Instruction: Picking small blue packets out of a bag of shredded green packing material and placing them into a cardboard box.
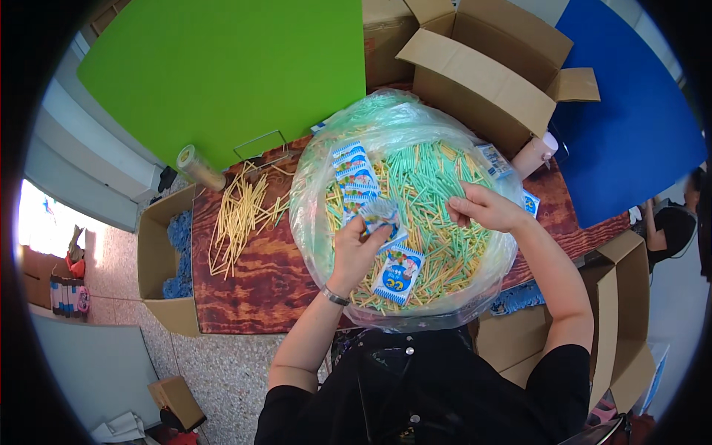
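A large clear plastic bag lies open in front of me, full of thin green, yellow and orange sticks. Over its left part, my left hand is closed on a small blue-and-white packet. A row of similar joined packets runs up from there across the sticks. One more blue packet rests flat on the sticks just below that hand. My right hand hovers above the right side of the bag, its fingers curled together; whatever they pinch is hidden.
Loose yellow sticks lie on the red-brown wooden table, left of the bag. Behind them stands a clear tub. An open carton and a pink cylinder are at back right. Cartons holding blue packets flank the table.
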Demonstrator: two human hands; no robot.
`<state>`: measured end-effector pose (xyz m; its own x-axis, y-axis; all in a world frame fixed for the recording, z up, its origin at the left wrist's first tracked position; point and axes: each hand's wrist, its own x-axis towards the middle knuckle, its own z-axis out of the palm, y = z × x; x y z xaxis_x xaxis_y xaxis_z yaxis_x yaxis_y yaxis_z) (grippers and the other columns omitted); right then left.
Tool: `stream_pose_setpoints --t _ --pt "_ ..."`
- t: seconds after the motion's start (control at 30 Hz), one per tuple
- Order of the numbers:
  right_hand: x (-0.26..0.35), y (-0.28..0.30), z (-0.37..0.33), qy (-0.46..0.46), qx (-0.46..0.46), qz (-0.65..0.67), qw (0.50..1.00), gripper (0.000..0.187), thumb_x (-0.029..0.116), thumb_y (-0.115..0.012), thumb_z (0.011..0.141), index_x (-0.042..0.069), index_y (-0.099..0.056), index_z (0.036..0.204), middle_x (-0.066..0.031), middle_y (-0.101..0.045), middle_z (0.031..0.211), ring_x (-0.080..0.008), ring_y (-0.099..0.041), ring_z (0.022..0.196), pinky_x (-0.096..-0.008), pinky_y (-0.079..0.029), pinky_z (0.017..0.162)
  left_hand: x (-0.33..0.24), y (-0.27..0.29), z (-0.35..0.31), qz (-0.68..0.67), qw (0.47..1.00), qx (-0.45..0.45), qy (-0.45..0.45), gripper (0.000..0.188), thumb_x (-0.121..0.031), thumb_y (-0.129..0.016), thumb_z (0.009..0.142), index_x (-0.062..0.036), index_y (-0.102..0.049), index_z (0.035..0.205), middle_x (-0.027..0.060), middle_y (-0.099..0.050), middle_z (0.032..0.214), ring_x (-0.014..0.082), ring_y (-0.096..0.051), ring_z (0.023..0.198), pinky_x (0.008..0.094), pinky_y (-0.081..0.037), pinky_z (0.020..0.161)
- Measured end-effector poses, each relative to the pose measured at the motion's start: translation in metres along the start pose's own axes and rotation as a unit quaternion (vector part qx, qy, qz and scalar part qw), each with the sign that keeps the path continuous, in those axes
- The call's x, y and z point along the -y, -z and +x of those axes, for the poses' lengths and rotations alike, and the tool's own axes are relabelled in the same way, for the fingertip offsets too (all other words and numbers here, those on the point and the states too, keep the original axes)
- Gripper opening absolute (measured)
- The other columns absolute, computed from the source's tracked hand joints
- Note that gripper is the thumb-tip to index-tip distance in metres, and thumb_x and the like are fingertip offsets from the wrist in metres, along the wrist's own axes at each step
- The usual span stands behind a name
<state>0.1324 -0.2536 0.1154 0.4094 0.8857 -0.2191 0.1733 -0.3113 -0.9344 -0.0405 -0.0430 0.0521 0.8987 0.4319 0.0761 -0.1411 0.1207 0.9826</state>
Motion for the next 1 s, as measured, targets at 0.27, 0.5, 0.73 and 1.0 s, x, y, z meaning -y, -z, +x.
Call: stream_pose_setpoints --t 0.27,0.5,0.73,1.0 --pt "-0.022 -0.049 0.006 -0.051 0.086 0.123 0.987 0.028 0.032 -0.048 0.102 0.005 -0.056 0.095 -0.0002 -0.057 0.079 -0.0084 -0.054 0.071 -0.0257 -0.047 0.066 0.002 -0.014 0.003 -0.059 0.991 0.110 0.044 0.028 -0.007 -0.061 0.094 -0.0011 -0.059 0.121 0.0042 -0.066 0.111 0.0110 -0.062 0.098 0.0288 -0.051 0.087" --pt "-0.006 -0.046 -0.005 -0.027 0.063 0.021 0.997 0.024 0.029 -0.050 0.101 0.005 -0.055 0.100 0.0029 -0.053 0.074 -0.0055 -0.052 0.069 -0.0260 -0.045 0.061 -0.004 -0.004 -0.006 -0.066 0.993 0.097 0.026 0.021 -0.006 -0.065 0.091 -0.0014 -0.063 0.111 0.0038 -0.068 0.104 0.0095 -0.063 0.092 0.0264 -0.052 0.082" --pt "0.083 -0.022 -0.015 0.097 0.057 -0.364 0.925 0.019 0.022 -0.058 0.094 0.004 -0.051 0.094 -0.0203 -0.058 0.077 -0.0421 -0.056 0.074 -0.0468 -0.043 0.062 0.003 0.013 -0.011 0.341 0.909 -0.019 -0.240 0.016 -0.003 -0.075 0.079 0.0002 -0.064 0.090 0.0092 -0.064 0.078 0.0164 -0.061 0.065 0.0293 -0.046 0.057" --pt "0.104 -0.027 0.002 0.048 0.096 -0.506 0.856 0.019 0.023 -0.059 0.091 0.006 -0.053 0.094 -0.0162 -0.063 0.075 -0.0396 -0.062 0.076 -0.0512 -0.045 0.064 0.001 0.010 -0.011 0.336 0.885 -0.023 -0.321 0.017 -0.003 -0.076 0.076 0.0002 -0.063 0.086 0.0113 -0.061 0.074 0.0240 -0.059 0.062 0.0340 -0.044 0.054"
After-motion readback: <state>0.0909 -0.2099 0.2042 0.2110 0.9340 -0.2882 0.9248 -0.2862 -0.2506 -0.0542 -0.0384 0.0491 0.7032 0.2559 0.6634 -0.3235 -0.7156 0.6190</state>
